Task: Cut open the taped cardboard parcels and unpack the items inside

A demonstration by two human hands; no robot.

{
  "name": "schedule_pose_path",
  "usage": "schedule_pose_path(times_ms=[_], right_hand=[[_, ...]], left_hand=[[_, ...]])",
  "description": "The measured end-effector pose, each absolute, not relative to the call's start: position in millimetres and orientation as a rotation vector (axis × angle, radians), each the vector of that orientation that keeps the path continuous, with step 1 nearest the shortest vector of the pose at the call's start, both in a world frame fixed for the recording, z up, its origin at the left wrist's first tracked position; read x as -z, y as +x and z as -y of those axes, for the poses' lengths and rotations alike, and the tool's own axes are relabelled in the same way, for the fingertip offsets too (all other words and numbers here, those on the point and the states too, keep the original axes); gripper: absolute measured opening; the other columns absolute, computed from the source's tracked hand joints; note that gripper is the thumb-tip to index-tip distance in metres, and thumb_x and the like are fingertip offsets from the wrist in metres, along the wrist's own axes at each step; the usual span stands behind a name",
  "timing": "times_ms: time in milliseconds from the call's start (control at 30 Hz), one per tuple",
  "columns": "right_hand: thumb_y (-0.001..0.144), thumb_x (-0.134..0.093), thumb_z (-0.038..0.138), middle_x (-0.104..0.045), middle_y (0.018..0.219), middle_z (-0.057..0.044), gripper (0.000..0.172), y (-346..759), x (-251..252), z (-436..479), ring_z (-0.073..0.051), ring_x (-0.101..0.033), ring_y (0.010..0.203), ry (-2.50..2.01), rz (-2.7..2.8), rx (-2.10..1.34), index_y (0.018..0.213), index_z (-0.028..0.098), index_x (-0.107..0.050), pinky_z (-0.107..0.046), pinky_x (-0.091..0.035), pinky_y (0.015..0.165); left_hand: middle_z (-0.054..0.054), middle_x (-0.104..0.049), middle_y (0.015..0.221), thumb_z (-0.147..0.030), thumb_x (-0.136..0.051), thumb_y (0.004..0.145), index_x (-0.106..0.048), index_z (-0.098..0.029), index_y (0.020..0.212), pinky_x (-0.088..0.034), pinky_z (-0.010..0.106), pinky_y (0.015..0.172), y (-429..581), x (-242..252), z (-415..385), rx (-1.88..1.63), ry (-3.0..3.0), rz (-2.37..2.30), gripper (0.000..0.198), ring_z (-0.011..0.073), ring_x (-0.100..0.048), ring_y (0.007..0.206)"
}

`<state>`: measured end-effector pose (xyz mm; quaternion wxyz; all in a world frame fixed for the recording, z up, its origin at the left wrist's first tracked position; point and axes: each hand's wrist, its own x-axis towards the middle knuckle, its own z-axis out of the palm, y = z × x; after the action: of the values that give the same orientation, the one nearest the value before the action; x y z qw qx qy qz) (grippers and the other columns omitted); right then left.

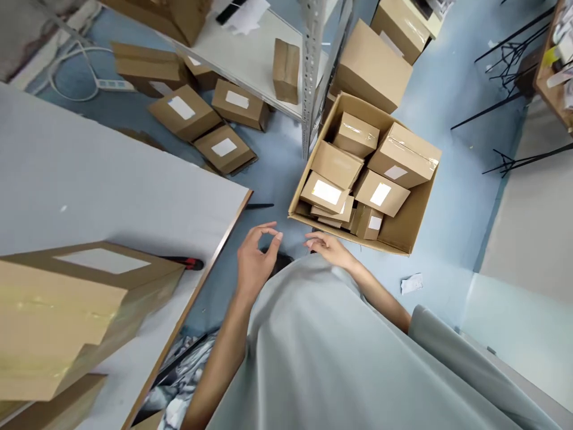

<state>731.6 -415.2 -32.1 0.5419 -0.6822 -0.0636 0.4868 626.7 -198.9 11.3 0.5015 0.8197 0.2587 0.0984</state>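
Note:
My left hand [257, 257] is in front of my body, just right of the table edge, its thumb and index finger curved with a gap between them and nothing held. My right hand [329, 248] is by the near rim of a large open carton [409, 221], its fingers bent inward and apart; no object shows in it. Inside the carton lie several smaller brown boxes, among them a taped box [403, 155] at the right and a labelled box [380, 192] in the middle. Neither hand visibly touches the carton.
A grey table [111, 197] at the left bears large boxes [54, 322] and a red-and-black tool [193, 263]. A metal shelf [255, 54] stands ahead, with labelled boxes [183, 110] on the floor beside it. Crumpled paper [412, 283] lies on the floor at the right.

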Motion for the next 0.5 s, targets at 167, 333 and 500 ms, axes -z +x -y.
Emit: schedule_pose_path(times_ms=[167, 333, 500], right_hand=[[0.099, -0.084, 0.052, -0.087, 0.112, -0.007, 0.042, 773, 47, 452, -0.024, -0.083, 0.107, -1.662, 0.066, -1.093, 0.129, 0.022, -0.080, -0.044, -0.063, 0.111], [0.100, -0.084, 0.045, -0.086, 0.116, -0.008, 0.037, 812, 50, 471, -0.025, -0.082, 0.115, -1.716, 0.054, -1.006, 0.130, 0.023, -0.081, -0.045, -0.061, 0.115], [0.100, -0.082, 0.045, -0.087, 0.120, -0.010, 0.035, 835, 44, 474, -0.027, -0.081, 0.121, -1.679, 0.076, -0.955, 0.129, 0.024, -0.080, -0.049, -0.058, 0.120]], left_hand=[[0.007, -0.081, 0.131, -0.040, -0.065, 0.107, -0.068, -0.029, 0.102, -0.060, 0.050, 0.116, 676, -19, 247, -0.167, 2.016, -0.532, 0.013, 0.0296, -0.076, 0.130], [0.007, -0.080, 0.134, -0.035, -0.061, 0.107, -0.066, -0.030, 0.102, -0.060, 0.051, 0.116, 690, -21, 283, -0.058, 1.997, -0.505, 0.009, 0.0300, -0.076, 0.131], [0.008, -0.081, 0.137, -0.033, -0.058, 0.106, -0.061, -0.030, 0.105, -0.060, 0.052, 0.116, 692, -24, 290, -0.006, 1.961, -0.549, 0.004, 0.0302, -0.075, 0.133]])
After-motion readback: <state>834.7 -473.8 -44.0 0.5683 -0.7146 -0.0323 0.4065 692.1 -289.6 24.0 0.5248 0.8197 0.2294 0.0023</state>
